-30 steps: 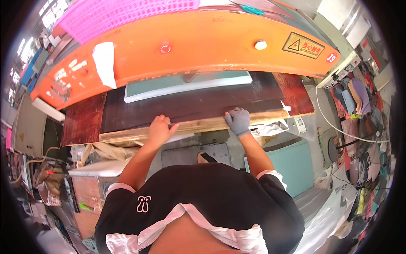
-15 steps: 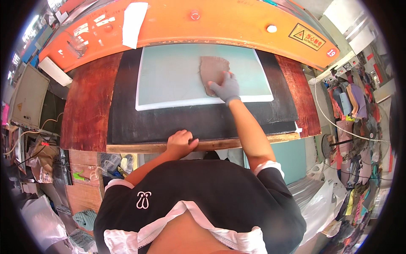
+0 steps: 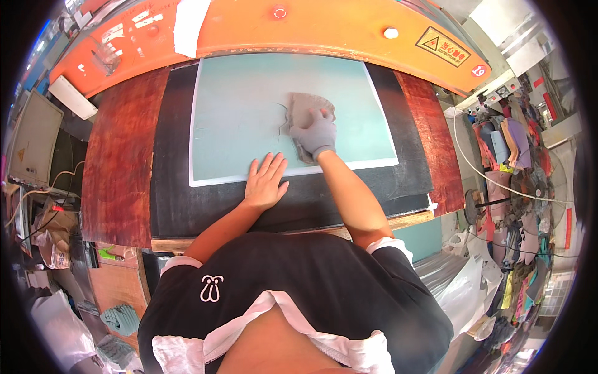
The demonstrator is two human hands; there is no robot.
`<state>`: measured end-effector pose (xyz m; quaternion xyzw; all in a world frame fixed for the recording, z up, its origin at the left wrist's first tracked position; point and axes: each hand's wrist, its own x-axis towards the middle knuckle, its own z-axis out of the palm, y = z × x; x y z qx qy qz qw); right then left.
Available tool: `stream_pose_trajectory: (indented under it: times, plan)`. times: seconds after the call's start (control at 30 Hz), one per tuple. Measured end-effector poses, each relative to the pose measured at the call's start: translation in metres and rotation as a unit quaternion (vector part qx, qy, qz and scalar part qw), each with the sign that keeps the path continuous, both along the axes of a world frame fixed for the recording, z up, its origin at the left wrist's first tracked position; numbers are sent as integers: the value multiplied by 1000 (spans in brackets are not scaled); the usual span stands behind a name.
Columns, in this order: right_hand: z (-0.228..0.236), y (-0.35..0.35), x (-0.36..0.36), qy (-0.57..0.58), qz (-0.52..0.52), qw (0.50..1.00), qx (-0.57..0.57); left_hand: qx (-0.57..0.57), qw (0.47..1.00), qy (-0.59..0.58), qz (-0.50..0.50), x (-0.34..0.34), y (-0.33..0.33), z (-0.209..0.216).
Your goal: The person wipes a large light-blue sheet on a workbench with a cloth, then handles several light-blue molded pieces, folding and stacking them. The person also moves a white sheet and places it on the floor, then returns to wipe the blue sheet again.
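The right hand (image 3: 319,132), in a grey glove, rests on a grey-brown cloth piece (image 3: 304,103). Its thumb is set toward the left side of the cloth and its fingers are spread toward the far side. Slight blur prevents me from telling whether it pinches the cloth or only presses it down. The cloth lies right of centre on a pale teal sheet (image 3: 237,118) with a white near border, its near end close to that border. A thin, dark, curved line shows on the sheet just left of the cloth; I cannot determine whether it is a mark or an edge.

The left hand (image 3: 266,186) is bare and holds nothing. It lies flat, palm down, with the fingers extended and slightly parted, across the near border of the sheet.

The sheet rests on a black mat (image 3: 171,156), flanked by a red-brown left board (image 3: 121,162) and a similar right board (image 3: 433,143). A bare wooden strip (image 3: 414,219) runs along the near edge. On the far side stands an orange machine beam (image 3: 330,28), bearing a white paper strip (image 3: 189,28), a white button (image 3: 390,33) and a yellow warning label (image 3: 443,47). Coloured fabric pieces (image 3: 518,143) hang well to the right.
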<state>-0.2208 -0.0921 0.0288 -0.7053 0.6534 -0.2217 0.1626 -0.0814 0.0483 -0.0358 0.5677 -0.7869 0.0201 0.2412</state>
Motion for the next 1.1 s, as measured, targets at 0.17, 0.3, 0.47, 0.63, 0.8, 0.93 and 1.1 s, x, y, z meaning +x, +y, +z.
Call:
stream_pose_trajectory:
  times: [0.17, 0.3, 0.47, 0.63, 0.8, 0.93, 1.1]
  plan:
    - [1, -13, -60, -434, 27, 896, 89, -2, 1000, 10, 2, 0, 0, -3]
    - [6, -22, -92, -301, -23, 953, 14, 2, 1000, 9, 3, -1, -1, -3]
    - [2, -20, -100, 111, -62, 992, 5, 8, 1000, 13, 7, -1, 0, -2]
    - [0, -16, -100, 115, -64, 991, -19, 1, 1000, 13, 12, -3, 0, 1]
    - [-1, -18, -98, 108, -78, 991, -14, 0, 1000, 15, 6, -2, -1, 2]
    - [1, -19, -97, 117, -76, 990, -24, -7, 1000, 14, 3, -2, -1, 0]
    - [0, -20, -97, 114, -78, 990, -8, -6, 1000, 4, 3, -1, -2, -4]
